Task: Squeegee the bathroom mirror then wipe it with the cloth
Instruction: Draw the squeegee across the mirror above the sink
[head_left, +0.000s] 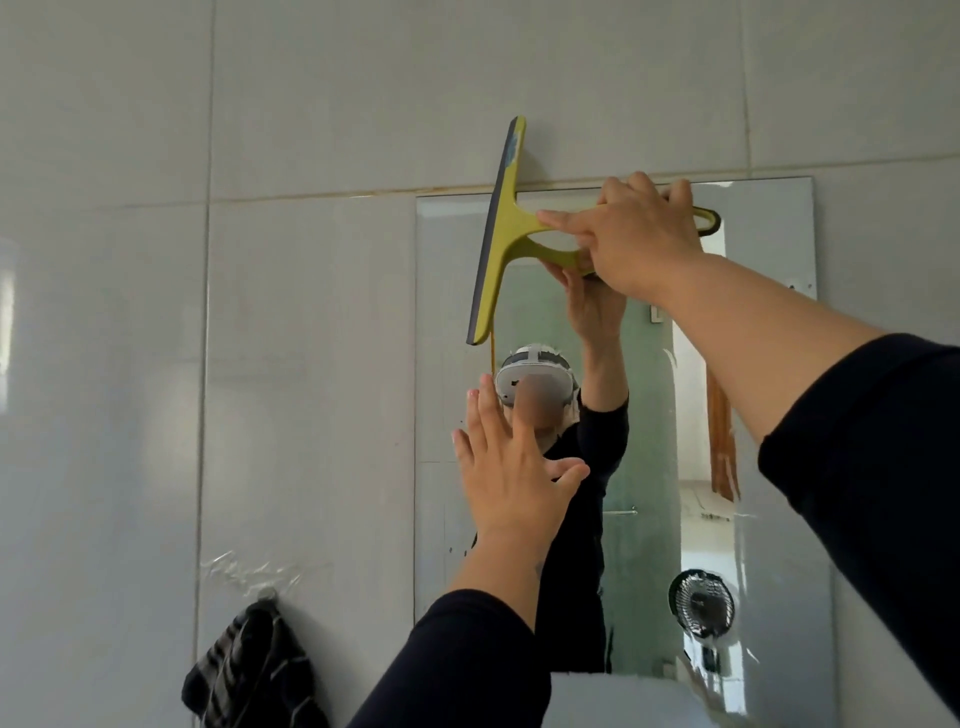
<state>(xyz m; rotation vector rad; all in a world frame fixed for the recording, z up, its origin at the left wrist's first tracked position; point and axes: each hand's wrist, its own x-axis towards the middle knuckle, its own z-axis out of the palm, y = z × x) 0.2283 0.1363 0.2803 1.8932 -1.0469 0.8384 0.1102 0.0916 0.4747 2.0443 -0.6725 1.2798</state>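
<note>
A yellow-green squeegee (503, 228) with a grey rubber blade is held up at the top left part of the mirror (774, 395). Its blade stands nearly upright and its upper end reaches over the mirror's top edge onto the wall tiles. My right hand (636, 236) grips the squeegee's handle. My left hand (511, 467) is spread flat, fingers apart, near the mirror's left side and holds nothing. A dark striped cloth (254, 670) hangs from a wall hook to the lower left of the mirror.
Pale grey wall tiles (311, 364) surround the mirror. The mirror reflects a person in a dark top, a small black fan (702, 604) and a frosted glass door. A white object (623, 699) sits at the bottom edge below the mirror.
</note>
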